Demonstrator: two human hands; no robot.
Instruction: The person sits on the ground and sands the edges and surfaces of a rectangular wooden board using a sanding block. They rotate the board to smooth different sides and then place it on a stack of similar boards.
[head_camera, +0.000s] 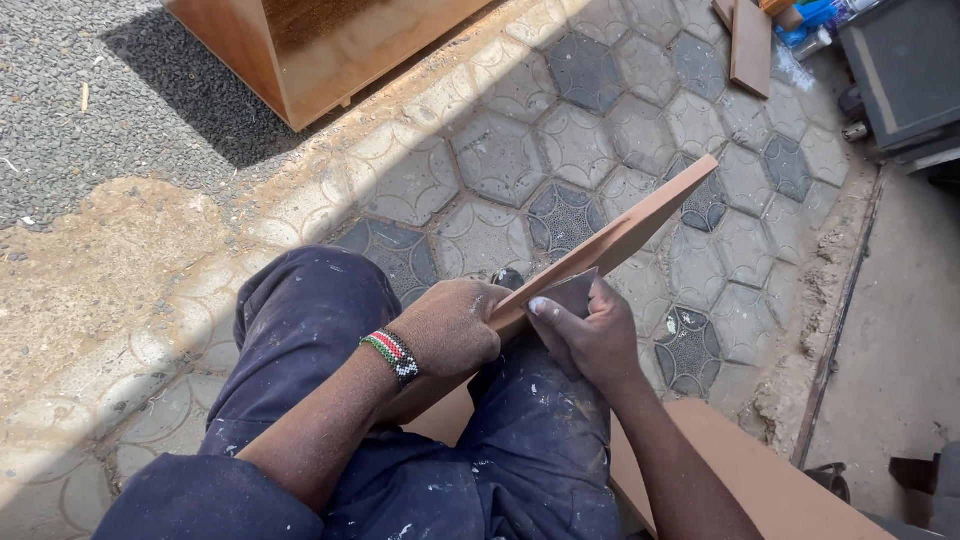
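Figure: a seated worker, seen from above. I see the left hand (447, 327) closed around the near part of a long, flat wooden board (625, 233) — reddish-brown, smooth-faced, with a straight, paler edge turned upward. The board rises at a slant from the lap, between the knees, toward the upper right, its far end hanging above the paving. The right hand (590, 335) grips a small grey sheet of sandpaper (570, 293), folded and pressed against the board's edge just beside the left hand; the thumb lies on top of it. A beaded wristband (392, 355) — red, green, white and black — circles the left wrist. Dark blue work trousers (310, 320), flecked with pale spots, cover both legs.

The ground is hexagonal paving (500, 155), grey and dusty, each tile embossed with curved lines. At upper left stands a plywood cabinet (320, 45), warm brown, on coarse gravel (80, 90). A second flat board (760, 470) lies under the right forearm.
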